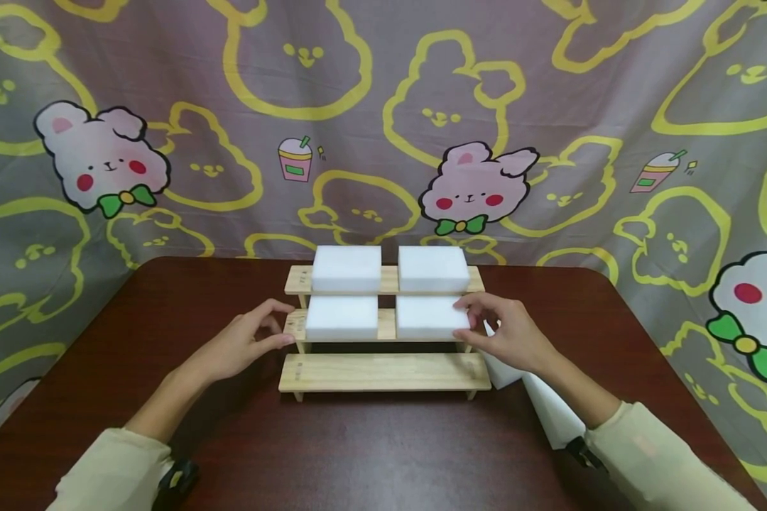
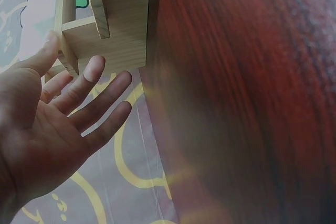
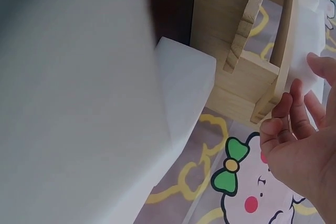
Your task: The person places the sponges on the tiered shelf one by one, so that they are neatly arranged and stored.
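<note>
Right hand point(image 1: 508, 330), partly closed, pinches the right end of a white block point(image 1: 425, 317) at right on the middle tier point(image 1: 386, 326) of a wooden stand point(image 1: 383, 372). Left hand point(image 1: 236, 346), loosely spread and holding nothing, is at that tier's left end. 3 more blocks point(image 1: 341, 317) sit left and far; 2 white pieces point(image 1: 552, 415) are right of the stand on the counter point(image 1: 383, 454). Dark marks point(image 1: 298, 369) at the stand's left are too small to read.

Wooden shelf point(image 1: 385, 372) and white blocks point(image 1: 552, 415) on reddish-brown table point(image 1: 383, 454)
</note>
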`<action>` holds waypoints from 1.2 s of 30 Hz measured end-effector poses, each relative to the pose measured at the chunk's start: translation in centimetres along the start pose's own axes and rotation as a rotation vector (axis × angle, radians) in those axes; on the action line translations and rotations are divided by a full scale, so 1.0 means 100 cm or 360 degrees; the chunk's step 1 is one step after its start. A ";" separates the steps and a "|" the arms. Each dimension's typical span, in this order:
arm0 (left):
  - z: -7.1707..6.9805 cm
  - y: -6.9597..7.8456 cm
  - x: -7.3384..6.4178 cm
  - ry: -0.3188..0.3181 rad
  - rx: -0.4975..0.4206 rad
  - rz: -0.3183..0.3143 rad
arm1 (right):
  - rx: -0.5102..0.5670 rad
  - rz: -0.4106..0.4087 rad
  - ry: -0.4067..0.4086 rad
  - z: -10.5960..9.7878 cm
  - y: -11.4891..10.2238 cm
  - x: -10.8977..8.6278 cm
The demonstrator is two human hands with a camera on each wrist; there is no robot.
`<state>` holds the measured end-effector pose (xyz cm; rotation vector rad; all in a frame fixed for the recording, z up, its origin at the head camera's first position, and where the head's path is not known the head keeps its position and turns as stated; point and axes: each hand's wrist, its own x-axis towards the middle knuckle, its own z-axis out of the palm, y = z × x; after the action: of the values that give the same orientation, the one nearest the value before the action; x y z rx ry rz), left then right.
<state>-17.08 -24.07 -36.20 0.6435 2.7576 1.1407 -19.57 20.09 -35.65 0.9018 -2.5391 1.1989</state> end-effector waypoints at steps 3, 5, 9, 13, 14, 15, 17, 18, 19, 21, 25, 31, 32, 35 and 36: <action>0.000 0.000 0.000 0.0002 0.0005 -0.0002 | 0.0005 -0.0008 0.0001 0.000 0.000 0.000; 0.000 0.000 0.000 0.0002 0.0007 -0.0003 | 0.0009 -0.0009 0.0000 0.000 0.000 0.000; 0.000 0.000 0.000 -0.0001 0.0001 0.0000 | 0.0040 0.0001 -0.0013 -0.001 0.002 -0.001; 0.000 0.000 0.001 -0.0002 -0.0006 0.0003 | 0.0101 0.0021 -0.0031 -0.006 0.004 -0.002; 0.000 0.000 0.001 -0.0001 -0.0007 0.0003 | 0.0106 0.0022 -0.0032 -0.007 0.004 -0.003; 0.000 0.000 0.001 0.0000 -0.0005 0.0002 | 0.0116 0.0024 -0.0031 -0.009 0.004 -0.004; 0.000 0.000 0.001 0.0001 -0.0004 0.0000 | 0.0129 0.0021 -0.0027 -0.014 0.005 -0.006; 0.000 0.000 0.000 0.0002 -0.0004 0.0000 | 0.0129 0.0018 -0.0019 -0.016 0.005 -0.008; 0.000 0.001 0.001 0.0001 -0.0003 0.0000 | 0.0123 0.0016 -0.0012 -0.019 0.005 -0.009; 0.000 0.001 0.000 0.0000 0.0000 -0.0005 | 0.0112 0.0030 0.0005 -0.024 0.006 -0.011; 0.000 0.001 0.001 -0.0003 -0.0002 -0.0001 | 0.0039 0.0063 0.0042 -0.033 0.007 -0.016; 0.000 0.000 0.001 -0.0004 -0.0002 -0.0012 | -0.0093 0.0122 0.0092 -0.041 0.014 -0.022; 0.000 0.000 0.001 -0.0005 -0.0002 -0.0014 | -0.0118 0.0143 0.0096 -0.042 0.016 -0.023; 0.001 -0.001 0.001 -0.0007 -0.0005 -0.0016 | -0.0202 0.0216 0.0081 -0.045 0.022 -0.027; 0.001 -0.001 0.001 -0.0006 -0.0004 -0.0016 | -0.0240 0.0241 0.0067 -0.046 0.023 -0.028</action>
<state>-17.17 -24.05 -36.29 0.6300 2.7523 1.1395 -19.12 25.92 -35.30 0.6542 -2.6613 1.0356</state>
